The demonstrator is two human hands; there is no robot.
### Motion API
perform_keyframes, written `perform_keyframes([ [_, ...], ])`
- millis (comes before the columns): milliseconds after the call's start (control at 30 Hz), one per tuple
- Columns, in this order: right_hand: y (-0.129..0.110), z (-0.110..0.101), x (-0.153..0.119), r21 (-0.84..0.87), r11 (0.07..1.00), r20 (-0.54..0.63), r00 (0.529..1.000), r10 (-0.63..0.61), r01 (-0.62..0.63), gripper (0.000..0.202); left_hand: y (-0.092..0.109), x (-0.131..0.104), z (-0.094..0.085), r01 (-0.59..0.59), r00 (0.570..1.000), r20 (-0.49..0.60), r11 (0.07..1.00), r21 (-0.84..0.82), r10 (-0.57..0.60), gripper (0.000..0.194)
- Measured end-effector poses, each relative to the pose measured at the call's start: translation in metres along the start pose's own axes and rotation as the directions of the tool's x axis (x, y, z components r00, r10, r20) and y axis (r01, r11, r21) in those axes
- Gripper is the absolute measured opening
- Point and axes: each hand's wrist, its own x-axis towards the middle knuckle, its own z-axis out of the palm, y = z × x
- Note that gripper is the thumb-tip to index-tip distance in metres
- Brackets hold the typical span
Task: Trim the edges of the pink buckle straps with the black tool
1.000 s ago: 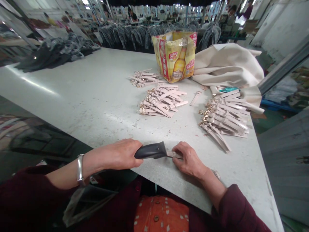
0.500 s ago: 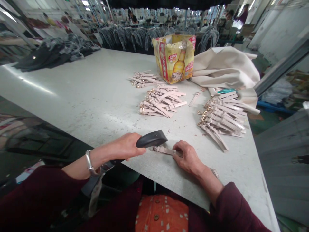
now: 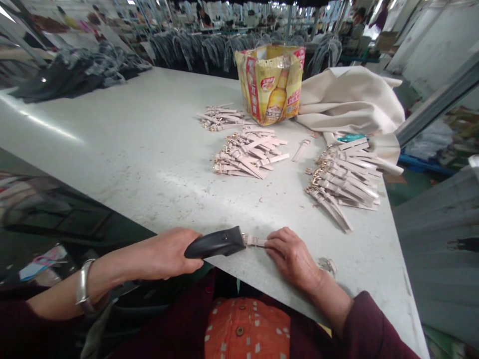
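Note:
My left hand [image 3: 174, 253] is wrapped round a black handheld tool [image 3: 219, 242] with a rounded body and a squared front end, its exact kind unclear. That front end is at the buckle end of a short pale pink buckle strap [image 3: 256, 241] near the table's front edge. Whether the two touch, I cannot tell. My right hand [image 3: 290, 254] has its fingers closed on the strap's other end, pressing it near the tabletop. Just right of this wrist lies a small buckled piece [image 3: 327, 266], partly hidden by the wrist.
Piles of similar straps lie mid-table [image 3: 247, 154], farther back [image 3: 220, 117] and at the right [image 3: 342, 177]. A yellow beer carton [image 3: 271, 87] stands behind them, beside draped cream material [image 3: 348, 97]. Dark items in plastic [image 3: 80, 70] cover the table's far left. People sit in the background.
My left hand has moved left and down with the black tool, whose front end is now level with the strap's buckle. My right hand keeps the strap, shifted slightly lower.

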Motion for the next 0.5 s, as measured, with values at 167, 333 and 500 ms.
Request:
perform_keyframes([
  [167, 0.001, 0.000, 0.008, 0.072, 0.996, 0.041, 0.998, 0.053, -0.056, 0.016, 0.007, 0.006, 0.003, -0.078, 0.993, -0.080, 0.989, 0.127, 0.088, 0.023],
  [333, -0.005, 0.005, 0.013, -0.048, 0.982, 0.059, 0.981, 0.185, -0.182, 0.015, 0.030, 0.020, -0.001, -0.103, 0.985, -0.126, 0.985, 0.139, 0.121, 0.021],
  [500, -0.013, 0.015, 0.018, -0.127, 0.967, -0.019, 0.975, 0.221, -0.222, 0.029, 0.019, 0.020, -0.006, -0.051, 0.994, -0.091, 0.997, 0.059, 0.056, 0.020],
])
